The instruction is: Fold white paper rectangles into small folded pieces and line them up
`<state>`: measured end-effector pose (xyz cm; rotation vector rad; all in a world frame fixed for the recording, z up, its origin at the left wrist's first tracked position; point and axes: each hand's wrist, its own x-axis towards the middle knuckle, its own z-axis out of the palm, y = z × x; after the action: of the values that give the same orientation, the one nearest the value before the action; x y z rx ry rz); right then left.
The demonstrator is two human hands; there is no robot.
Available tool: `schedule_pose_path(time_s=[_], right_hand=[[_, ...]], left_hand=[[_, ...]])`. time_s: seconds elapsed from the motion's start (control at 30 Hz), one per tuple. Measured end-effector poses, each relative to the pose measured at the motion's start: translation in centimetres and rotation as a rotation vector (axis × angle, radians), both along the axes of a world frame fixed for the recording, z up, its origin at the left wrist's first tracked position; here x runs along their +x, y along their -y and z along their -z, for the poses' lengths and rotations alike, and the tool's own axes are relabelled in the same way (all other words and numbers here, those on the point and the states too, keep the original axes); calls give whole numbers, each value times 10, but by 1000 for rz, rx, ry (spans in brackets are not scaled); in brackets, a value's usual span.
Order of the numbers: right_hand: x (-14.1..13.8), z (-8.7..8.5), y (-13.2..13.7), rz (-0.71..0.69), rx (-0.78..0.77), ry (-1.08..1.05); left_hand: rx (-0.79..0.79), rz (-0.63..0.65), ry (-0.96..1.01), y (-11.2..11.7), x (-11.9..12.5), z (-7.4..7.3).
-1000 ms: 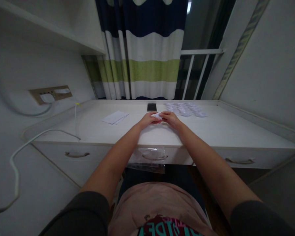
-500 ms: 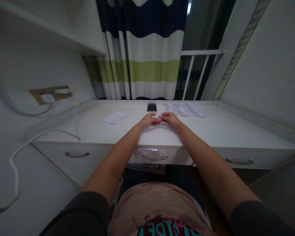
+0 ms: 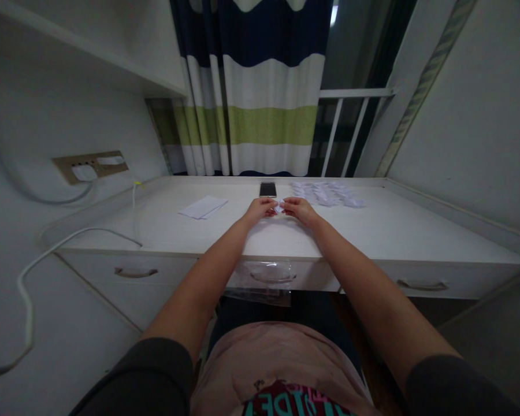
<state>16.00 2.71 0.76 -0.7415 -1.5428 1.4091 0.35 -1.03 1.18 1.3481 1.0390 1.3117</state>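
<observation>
Above the white desk, a small folded piece of white paper (image 3: pixel 278 207) sits between my two hands. My left hand (image 3: pixel 260 210) pinches its left side, and my right hand (image 3: pixel 300 210) pinches its right side. Fingers cover most of the paper, so its exact shape is hidden. Beyond my right hand lie several folded white paper pieces (image 3: pixel 327 193), grouped in rows. Flat sheets of white paper (image 3: pixel 203 207) rest to the left of my left hand.
A dark phone (image 3: pixel 267 189) lies just behind my hands on the desk (image 3: pixel 281 242). Clear plastic (image 3: pixel 264 289) hangs over the middle drawer front. A white cable (image 3: pixel 82 231) crosses the desk's left end below a wall socket (image 3: pixel 89 167). A striped curtain (image 3: pixel 271 127) hangs behind.
The fingers of my left hand have shifted slightly on the paper, and the small piece now shows as a narrower shape between both hands. Everything else stays in place.
</observation>
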Motion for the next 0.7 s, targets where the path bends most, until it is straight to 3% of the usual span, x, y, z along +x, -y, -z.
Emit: schedule_pose_path(time_s=[0.5,0.7], right_hand=[[-1,-1,1,7,-25,-56],[0,-4,4,-33,-11,-46]], left_hand=[[5,76,109,-2,-3,2],[12,-3,145,0,-1,-1]])
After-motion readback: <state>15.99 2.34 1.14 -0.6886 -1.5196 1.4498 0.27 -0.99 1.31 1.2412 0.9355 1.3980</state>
